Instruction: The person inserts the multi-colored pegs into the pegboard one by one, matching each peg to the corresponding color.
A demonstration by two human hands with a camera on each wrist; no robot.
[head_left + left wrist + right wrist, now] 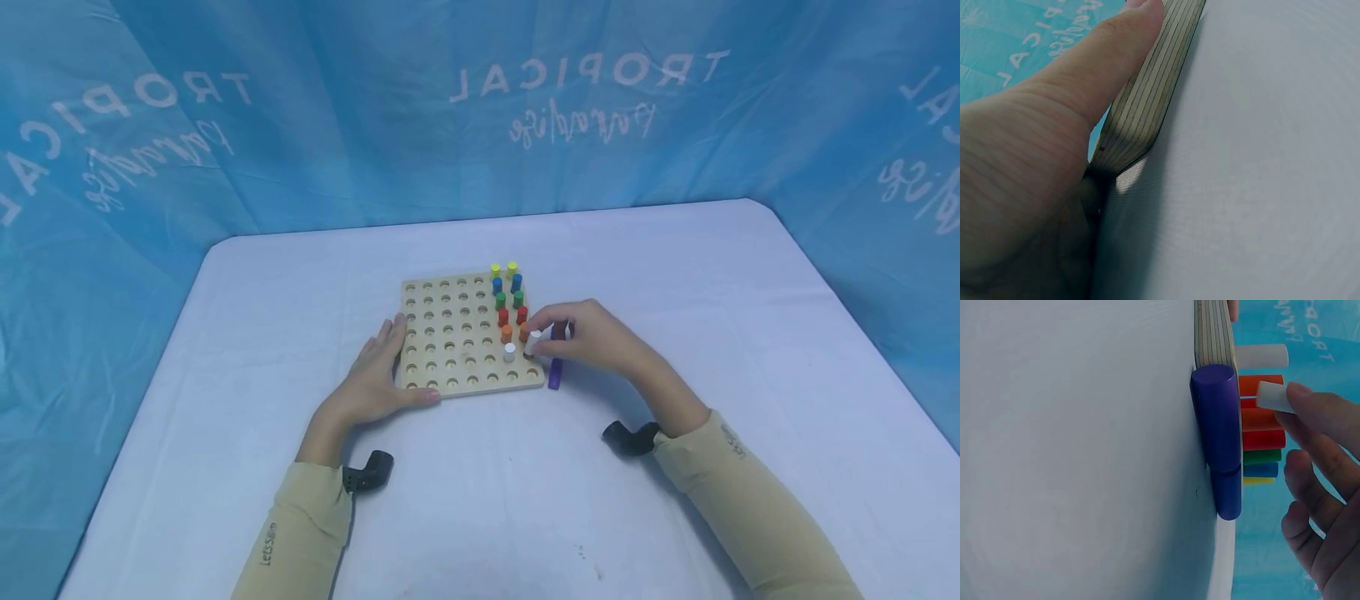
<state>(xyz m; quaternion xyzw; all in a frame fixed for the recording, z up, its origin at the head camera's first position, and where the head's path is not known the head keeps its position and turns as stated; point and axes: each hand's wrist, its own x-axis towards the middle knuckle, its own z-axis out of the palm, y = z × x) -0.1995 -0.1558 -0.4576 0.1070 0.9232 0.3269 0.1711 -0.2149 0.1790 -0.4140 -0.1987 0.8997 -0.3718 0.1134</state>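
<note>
A square wooden pegboard (pixel 459 354) with rows of round holes lies on the table. My left hand (pixel 378 379) rests against its left edge with fingers straight, the thumb stretched along the near edge. Between thumb and fingertips, my right hand (pixel 592 337) pinches a white peg (pixel 1272 397), tilted over the right side of the board. Another white peg (pixel 509 352) stands upright in a hole just left of it. Behind that, pairs of orange (pixel 507 333), red (pixel 503 317), green (pixel 500 301), blue (pixel 497 286) and yellow pegs (pixel 495 271) stand in two columns.
Two purple pegs (pixel 1216 419) lie end to end on the table along the board's right edge, one partly behind my right hand in the head view. The white-covered table (pixel 450 517) is bordered by blue printed curtains (pixel 375 150) at the back and sides.
</note>
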